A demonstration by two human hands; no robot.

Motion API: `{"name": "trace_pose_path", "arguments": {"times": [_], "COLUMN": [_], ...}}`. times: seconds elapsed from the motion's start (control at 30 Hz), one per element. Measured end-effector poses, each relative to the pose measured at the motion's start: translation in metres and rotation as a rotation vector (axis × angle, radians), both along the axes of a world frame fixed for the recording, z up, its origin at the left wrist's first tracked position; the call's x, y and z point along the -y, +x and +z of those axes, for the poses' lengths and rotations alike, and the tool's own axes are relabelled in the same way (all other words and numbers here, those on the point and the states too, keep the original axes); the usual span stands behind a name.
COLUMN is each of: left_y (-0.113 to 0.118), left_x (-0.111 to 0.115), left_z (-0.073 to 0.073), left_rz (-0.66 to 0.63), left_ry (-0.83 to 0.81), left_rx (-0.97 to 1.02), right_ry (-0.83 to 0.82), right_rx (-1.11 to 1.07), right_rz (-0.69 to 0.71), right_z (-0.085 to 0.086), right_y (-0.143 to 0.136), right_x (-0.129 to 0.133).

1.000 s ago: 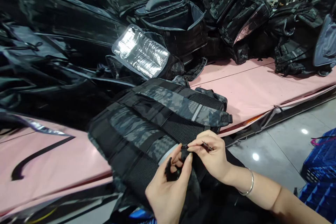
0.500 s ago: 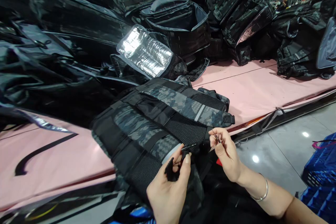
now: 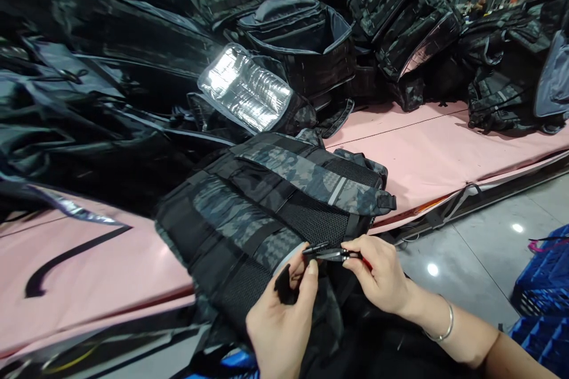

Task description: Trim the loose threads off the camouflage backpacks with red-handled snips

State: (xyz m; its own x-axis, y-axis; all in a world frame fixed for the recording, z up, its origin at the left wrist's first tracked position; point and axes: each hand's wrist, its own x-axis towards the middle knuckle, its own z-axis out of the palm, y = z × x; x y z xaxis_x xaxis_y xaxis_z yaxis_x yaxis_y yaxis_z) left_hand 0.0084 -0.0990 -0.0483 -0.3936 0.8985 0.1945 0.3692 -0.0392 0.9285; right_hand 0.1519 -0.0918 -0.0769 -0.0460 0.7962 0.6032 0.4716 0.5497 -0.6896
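A camouflage backpack (image 3: 249,201) lies with its straps and black mesh back panel facing up. At the lower end of the nearer shoulder strap, my left hand (image 3: 284,314) pinches a black strap buckle (image 3: 315,247) between thumb and fingers. Black webbing (image 3: 284,284) hangs within that hand. My right hand (image 3: 377,272) grips small thread snips (image 3: 333,255) with a bit of red at the handle. Their blades point left and lie right at the buckle; whether they touch it I cannot tell.
Dark camouflage bags (image 3: 302,41) are heaped behind, one showing a silver foil lining (image 3: 249,89). Pink cloth covers the table (image 3: 435,154), and a loose black strap (image 3: 66,260) lies at left. Blue crates (image 3: 540,284) stand on the floor at right.
My right hand has moved left and down, bringing the snips' blades to the buckle. The left hand keeps its pinch and has barely shifted.
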Motion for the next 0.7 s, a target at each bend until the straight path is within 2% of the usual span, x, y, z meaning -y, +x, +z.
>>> {"name": "trace_pose_path", "arguments": {"times": [0.37, 0.53, 0.7], "left_y": [0.0093, 0.0108, 0.0103], "left_x": [0.0008, 0.0006, 0.0012], "left_z": [0.0020, -0.0006, -0.0031], "left_rz": [0.080, 0.107, 0.107], "left_ry": [0.062, 0.059, 0.052], "left_rx": [-0.036, -0.064, -0.079], "right_ry": [0.018, -0.022, 0.005], "right_rx": [0.060, 0.040, 0.046], "right_rz": [-0.030, -0.011, -0.026], "right_z": [0.0024, 0.0034, 0.0034], "right_y": [0.0003, 0.0005, -0.0006], "right_x": [-0.0010, -0.0005, -0.0015]}}
